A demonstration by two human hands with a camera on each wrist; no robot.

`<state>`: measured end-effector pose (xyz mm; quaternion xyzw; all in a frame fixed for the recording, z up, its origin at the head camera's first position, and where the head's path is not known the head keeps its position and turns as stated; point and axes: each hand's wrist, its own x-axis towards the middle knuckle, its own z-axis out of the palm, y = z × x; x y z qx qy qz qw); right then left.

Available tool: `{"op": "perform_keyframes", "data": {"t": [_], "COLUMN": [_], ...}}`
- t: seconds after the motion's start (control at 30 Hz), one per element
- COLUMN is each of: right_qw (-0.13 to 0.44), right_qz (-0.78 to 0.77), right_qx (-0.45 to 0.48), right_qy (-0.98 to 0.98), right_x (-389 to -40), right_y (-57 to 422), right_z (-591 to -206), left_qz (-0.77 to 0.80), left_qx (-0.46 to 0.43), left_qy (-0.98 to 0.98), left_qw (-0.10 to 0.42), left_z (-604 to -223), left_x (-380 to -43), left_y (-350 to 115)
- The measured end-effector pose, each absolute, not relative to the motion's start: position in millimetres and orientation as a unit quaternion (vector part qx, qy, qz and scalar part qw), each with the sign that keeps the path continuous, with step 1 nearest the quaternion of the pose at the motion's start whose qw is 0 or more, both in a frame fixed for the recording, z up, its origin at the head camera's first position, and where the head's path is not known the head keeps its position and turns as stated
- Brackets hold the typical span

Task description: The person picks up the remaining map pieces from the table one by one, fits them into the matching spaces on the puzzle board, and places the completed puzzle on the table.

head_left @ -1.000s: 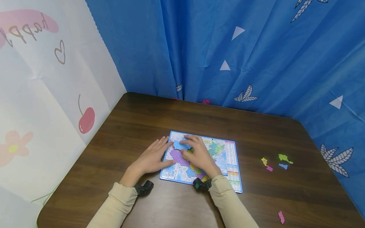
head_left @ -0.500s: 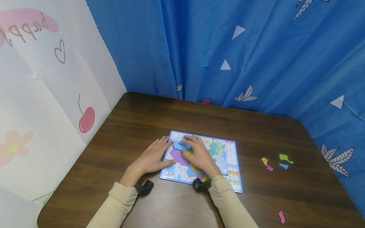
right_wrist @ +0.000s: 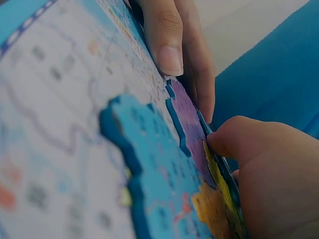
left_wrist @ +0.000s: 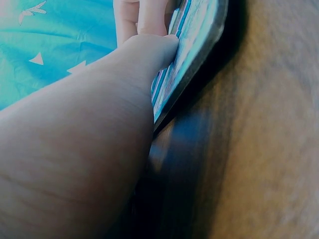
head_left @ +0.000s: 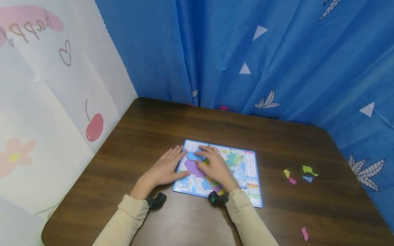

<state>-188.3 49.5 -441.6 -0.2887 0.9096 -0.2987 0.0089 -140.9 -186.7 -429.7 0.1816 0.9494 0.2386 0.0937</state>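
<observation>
A map puzzle board [head_left: 251, 171] lies on the table, with several coloured pieces set in it. My left hand [head_left: 166, 171] rests across its left edge, fingers spread, the thumb by the purple piece [head_left: 194, 169]. At the upper left of the map, my right hand [head_left: 217, 167] bends its thumb and fingers about a light-blue puzzle piece [head_left: 191, 156], partly hidden beneath them. The right wrist view has another blue piece [right_wrist: 154, 164] standing slightly proud of the board. In the left wrist view, the left thumb [left_wrist: 162, 50] touches the board's edge.
Off to the right lie loose pieces: a green one [head_left: 309, 170], a blue one [head_left: 307, 178], a yellow one [head_left: 286, 173] and a pink one [head_left: 292, 181]. Another pink piece [head_left: 304, 234] sits near the front. Curtains [head_left: 221, 68] stand behind the brown table [head_left: 172, 119].
</observation>
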Motion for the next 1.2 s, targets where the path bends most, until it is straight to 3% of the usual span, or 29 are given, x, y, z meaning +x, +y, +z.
{"op": "perform_keyframes", "data": {"t": [1.2], "right_qw": [-0.005], "right_qz": [-0.272], "right_qx": [-0.308], "right_qy": [0.912], "right_x": [-189.8], "right_y": [47.6], "right_z": [-440.1], "left_qz": [0.242], "left_qx": [0.179], "left_qy": [0.949], "left_qw": [0.094], "left_z": [-429.6], "left_x": [-142.6], "left_y": [-187.2]}}
